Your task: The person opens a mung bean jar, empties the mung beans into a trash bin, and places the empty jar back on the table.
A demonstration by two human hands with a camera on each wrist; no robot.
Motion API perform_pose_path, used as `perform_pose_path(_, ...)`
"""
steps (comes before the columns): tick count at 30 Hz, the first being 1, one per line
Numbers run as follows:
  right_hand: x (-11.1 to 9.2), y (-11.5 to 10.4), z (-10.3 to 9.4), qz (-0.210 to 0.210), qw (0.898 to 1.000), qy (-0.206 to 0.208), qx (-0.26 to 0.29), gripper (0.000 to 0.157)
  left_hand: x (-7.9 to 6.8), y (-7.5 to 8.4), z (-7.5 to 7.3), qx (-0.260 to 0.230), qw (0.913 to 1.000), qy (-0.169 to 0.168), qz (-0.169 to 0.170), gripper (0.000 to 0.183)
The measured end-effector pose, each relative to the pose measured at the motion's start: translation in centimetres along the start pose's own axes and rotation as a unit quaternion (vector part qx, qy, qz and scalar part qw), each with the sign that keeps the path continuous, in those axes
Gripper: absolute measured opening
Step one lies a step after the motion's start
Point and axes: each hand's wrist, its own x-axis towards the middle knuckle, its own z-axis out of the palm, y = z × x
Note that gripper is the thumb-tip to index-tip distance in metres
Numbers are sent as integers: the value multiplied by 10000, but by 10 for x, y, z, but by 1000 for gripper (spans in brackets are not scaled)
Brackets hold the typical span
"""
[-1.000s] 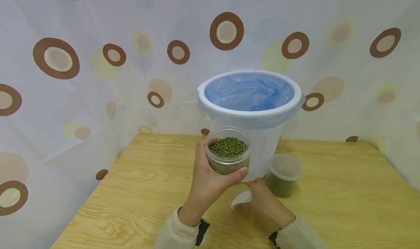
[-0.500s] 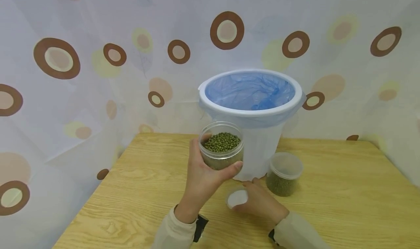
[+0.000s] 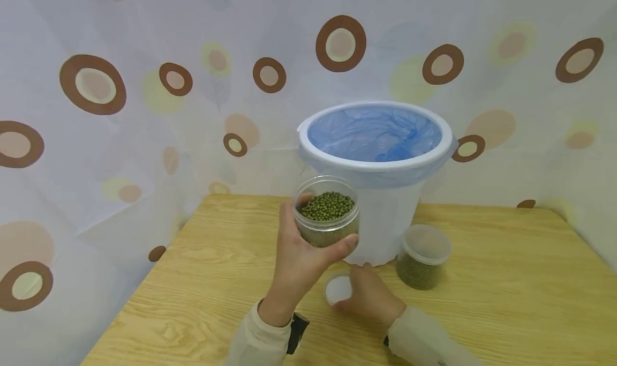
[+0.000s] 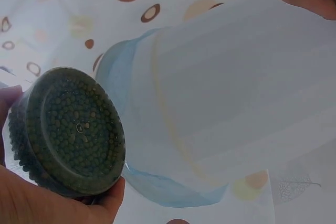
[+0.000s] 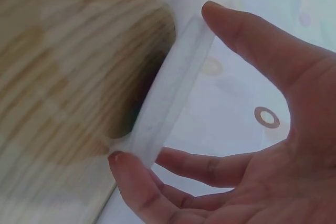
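Observation:
My left hand [image 3: 302, 264] grips a clear plastic jar [image 3: 329, 234] of green mung beans [image 3: 328, 206], held up in front of the bin and tilted towards me. Its bean-filled underside shows in the left wrist view, fingers and thumb around the wall. Lower down, my right hand [image 3: 372, 296] pinches a round white lid [image 3: 338, 290] by its edge. In the right wrist view the lid [image 5: 170, 87] appears edge-on between thumb and fingertips, close to the tabletop; whether it touches the wood I cannot tell.
Behind the hands stands a white bin [image 3: 392, 216] lined with a blue plastic bag [image 3: 376, 133]. A second jar [image 3: 423, 264], partly filled with beans, sits on the wooden table [image 3: 506, 291] to the bin's right. A patterned sheet [image 3: 193, 130] hangs behind the table.
The right hand has moved left with the lid, away from the second jar. The left hand has shifted slightly left and up with its jar. The head view has turned a little left.

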Motion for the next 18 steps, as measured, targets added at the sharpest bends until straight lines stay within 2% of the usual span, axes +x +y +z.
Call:
perform_pose_path(4,5,-5,4,158,9998,-83,-45,59,0,1,-1,-29,10000,6,20,79)
perform_pose_path(10,12,-9,7,306,9991,-170,-226,64,1,0,-2,21,10000,37,12,78)
perform_pose_path(18,18,-10,13,330,9979,-46,-547,65,1,1,-3,47,9999,70,61,77)
